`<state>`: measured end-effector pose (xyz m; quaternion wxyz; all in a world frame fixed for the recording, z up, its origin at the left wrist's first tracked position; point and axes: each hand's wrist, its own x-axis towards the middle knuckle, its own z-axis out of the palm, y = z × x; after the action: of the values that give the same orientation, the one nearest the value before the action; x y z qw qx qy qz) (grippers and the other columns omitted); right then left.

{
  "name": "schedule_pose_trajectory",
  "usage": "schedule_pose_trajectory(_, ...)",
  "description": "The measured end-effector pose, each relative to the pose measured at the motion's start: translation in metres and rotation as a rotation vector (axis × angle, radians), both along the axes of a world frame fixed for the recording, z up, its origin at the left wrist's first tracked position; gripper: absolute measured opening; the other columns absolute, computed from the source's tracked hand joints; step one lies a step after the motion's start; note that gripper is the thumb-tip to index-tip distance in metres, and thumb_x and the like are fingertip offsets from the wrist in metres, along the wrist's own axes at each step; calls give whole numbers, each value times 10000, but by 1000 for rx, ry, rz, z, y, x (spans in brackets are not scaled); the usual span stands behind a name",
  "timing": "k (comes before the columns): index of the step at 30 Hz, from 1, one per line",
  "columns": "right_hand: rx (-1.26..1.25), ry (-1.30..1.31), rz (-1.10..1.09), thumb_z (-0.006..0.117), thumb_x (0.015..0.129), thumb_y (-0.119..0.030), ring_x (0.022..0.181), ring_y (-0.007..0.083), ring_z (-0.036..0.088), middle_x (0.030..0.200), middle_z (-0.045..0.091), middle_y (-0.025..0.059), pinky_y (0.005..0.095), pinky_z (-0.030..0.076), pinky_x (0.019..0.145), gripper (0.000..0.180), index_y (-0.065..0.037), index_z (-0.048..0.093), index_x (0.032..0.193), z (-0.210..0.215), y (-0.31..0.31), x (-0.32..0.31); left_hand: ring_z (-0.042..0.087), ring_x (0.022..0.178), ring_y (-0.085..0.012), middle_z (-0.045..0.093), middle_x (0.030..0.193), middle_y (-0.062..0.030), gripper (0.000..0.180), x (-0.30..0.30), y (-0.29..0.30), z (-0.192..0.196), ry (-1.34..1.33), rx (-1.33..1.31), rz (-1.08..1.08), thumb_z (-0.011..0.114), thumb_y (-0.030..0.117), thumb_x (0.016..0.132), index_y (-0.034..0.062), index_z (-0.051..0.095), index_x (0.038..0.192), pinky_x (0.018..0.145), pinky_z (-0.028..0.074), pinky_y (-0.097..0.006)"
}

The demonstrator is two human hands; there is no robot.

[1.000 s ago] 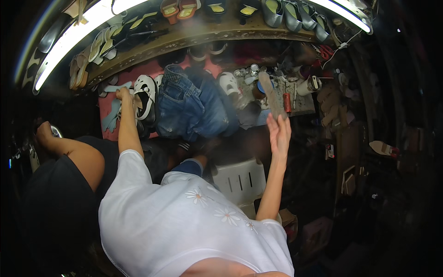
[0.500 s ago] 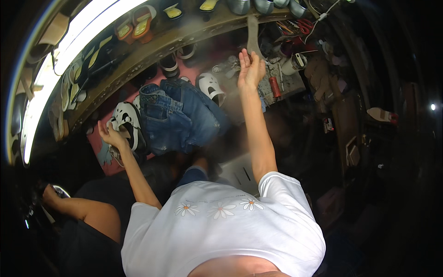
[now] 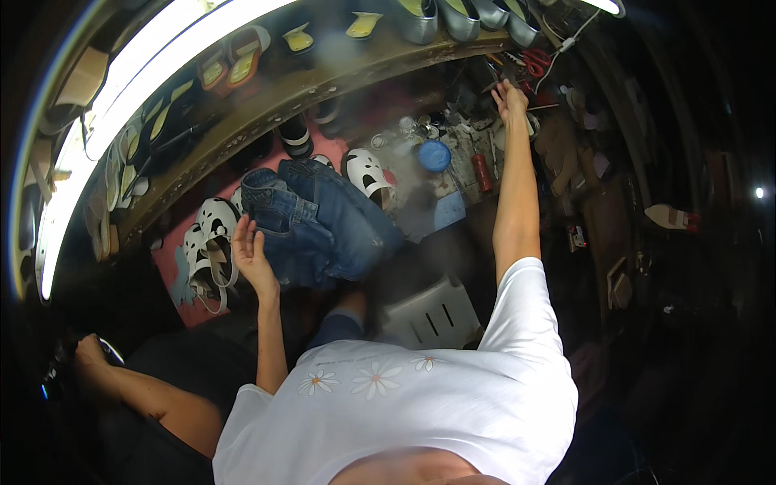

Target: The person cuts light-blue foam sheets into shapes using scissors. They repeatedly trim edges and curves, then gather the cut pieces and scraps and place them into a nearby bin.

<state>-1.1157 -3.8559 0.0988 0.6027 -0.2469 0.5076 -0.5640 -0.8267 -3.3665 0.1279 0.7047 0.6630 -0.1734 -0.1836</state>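
My left hand (image 3: 252,249) is raised with its fingers a little apart and nothing visible in it. It is in front of a pair of folded blue jeans (image 3: 323,214), beside white shoes with dark cutouts (image 3: 212,230). My right arm stretches out to the far right of the bench, where my right hand (image 3: 512,103) reaches among small tools close to red-handled scissors (image 3: 535,62). Its fingers look spread. A thin dark piece lies by the fingertips, and whether they touch it is unclear. Below that hand stands a red cylinder (image 3: 482,172).
Shoes with yellow insoles (image 3: 298,38) and silver shoes (image 3: 419,20) line a raised ledge. A blue round lid (image 3: 434,156) lies among small jars. A white slotted stool (image 3: 432,314) stands near my body. Another person's bare limb (image 3: 174,404) is at lower left.
My right hand has moved right, toward the tools; the long grey strip beyond it is no longer visible. My left hand has moved right, from the white shoes to the jeans.
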Motion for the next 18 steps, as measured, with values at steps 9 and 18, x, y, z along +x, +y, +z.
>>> schedule_pose_trajectory(9,-40,160,415,583,879,-141,1204,331,456,1321,449,164,453,406,975,609,-63,272,1397,-37,163,-25,587,990,-170,596,1130,-90,313,-113,108,-3,7,434,-785,549,97,890,20,530,1193,900,432,-283)
schedule_pose_trajectory(18,710,-155,1129,617,846,-297,867,186,602,933,650,31,386,454,870,223,-118,644,975,-164,543,-33,512,1123,-267,585,1137,-110,451,-189,328,26,-173,798,-843,573,270,838,60,519,1234,932,412,-387)
